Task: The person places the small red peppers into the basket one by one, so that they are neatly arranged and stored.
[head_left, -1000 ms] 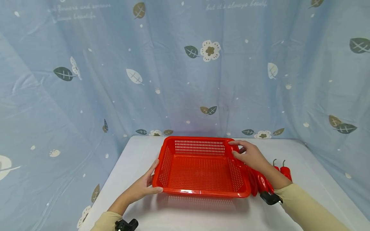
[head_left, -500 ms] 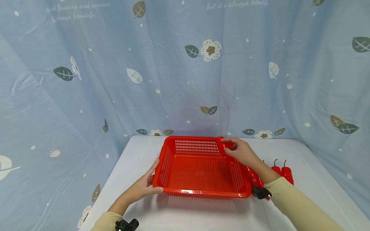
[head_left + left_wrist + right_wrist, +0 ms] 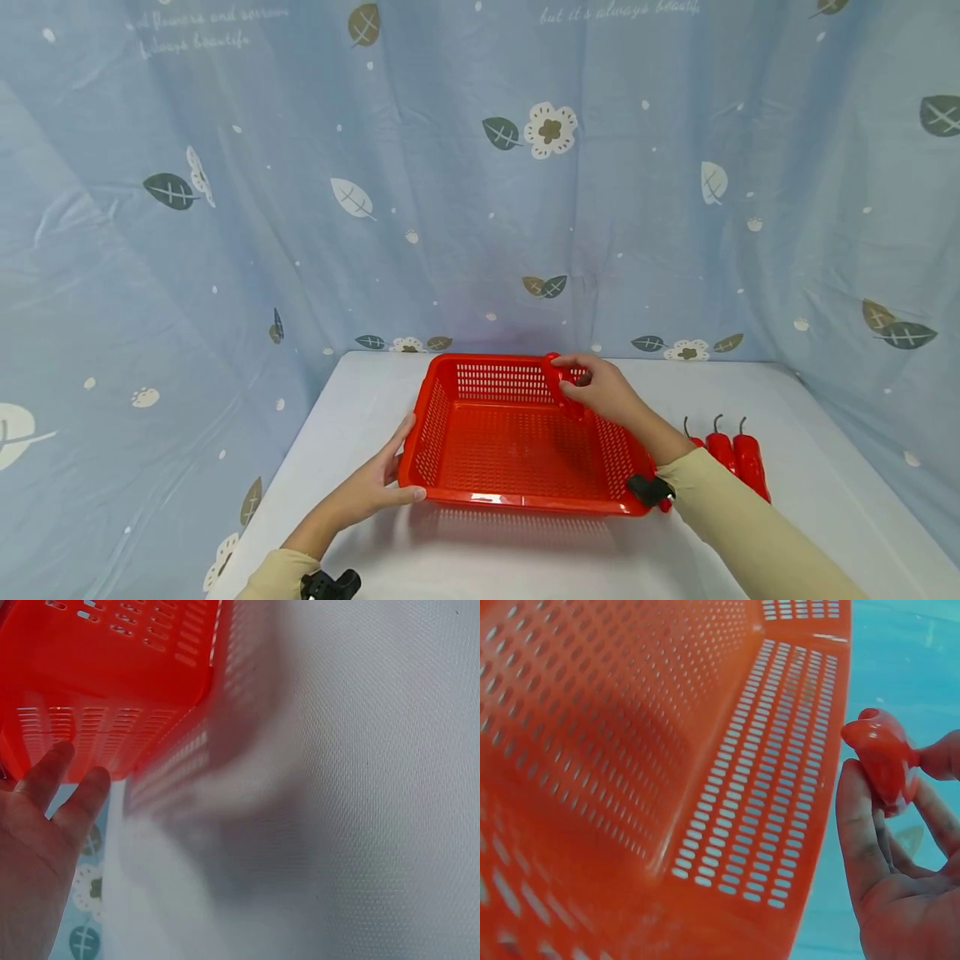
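A red plastic basket with slotted walls is tipped toward me, its front edge raised over its shadow on the table. My left hand holds it at the front left corner, thumb along the rim; in the left wrist view, two fingertips lie against the slotted wall. Over the basket's back right part, my right hand pinches a shiny red pepper between thumb and fingers. In the right wrist view the pepper is curved and sits beside the rim. The basket's visible floor holds nothing.
Several red peppers with dark stems lie on the white table right of the basket, partly hidden by my right sleeve. A blue patterned curtain hangs behind and beside the table.
My right hand has moved left with the pepper, from the basket's right rim to farther over its back part. The left hand and the basket have stayed in place.
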`<state>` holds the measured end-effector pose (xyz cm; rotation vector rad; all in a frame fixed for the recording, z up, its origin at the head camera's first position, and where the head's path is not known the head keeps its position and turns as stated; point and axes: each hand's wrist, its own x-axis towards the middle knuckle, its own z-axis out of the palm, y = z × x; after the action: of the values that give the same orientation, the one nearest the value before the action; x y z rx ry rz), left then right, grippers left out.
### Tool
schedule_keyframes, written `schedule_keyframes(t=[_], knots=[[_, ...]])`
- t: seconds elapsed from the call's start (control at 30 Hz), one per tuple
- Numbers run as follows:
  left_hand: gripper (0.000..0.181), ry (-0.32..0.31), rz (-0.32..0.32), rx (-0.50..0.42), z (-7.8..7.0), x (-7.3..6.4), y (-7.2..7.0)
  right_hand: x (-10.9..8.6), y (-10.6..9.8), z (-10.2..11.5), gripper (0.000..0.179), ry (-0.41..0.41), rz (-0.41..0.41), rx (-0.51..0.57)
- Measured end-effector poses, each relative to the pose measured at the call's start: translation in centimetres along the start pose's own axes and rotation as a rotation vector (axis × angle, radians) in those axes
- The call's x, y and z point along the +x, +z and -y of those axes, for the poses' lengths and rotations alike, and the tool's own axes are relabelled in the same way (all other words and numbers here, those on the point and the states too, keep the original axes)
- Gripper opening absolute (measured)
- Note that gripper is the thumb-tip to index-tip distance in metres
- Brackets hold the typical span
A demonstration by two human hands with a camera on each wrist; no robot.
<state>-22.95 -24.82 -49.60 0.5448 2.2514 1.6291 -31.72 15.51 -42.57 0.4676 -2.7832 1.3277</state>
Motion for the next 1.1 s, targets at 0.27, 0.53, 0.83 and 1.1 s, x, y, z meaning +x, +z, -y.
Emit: schedule_keyframes(t=[0.27, 0.53, 0.83, 1.1], knots=[[0.108, 0.003, 0.007, -0.011, 0.1, 0.1, 0.1, 0.9, 1.5, 0.1, 0.035, 0.02, 0.039, 0.019], [0.109, 0.001, 0.005, 0.0, 0.2, 0.2, 0.1, 1.9, 3.3, -0.3, 0.035, 0.012, 0.096, 0.027], [0.11, -0.005, 0.007, -0.01, 0.1, 0.1, 0.0, 2.9, 5.8, 0.3, 0.03, 0.037, 0.134, -0.008], [0.111, 0.002, 0.012, -0.022, 0.2, 0.1, 0.0, 3.8, 7.4, 1.0, 0.026, 0.057, 0.18, -0.006]])
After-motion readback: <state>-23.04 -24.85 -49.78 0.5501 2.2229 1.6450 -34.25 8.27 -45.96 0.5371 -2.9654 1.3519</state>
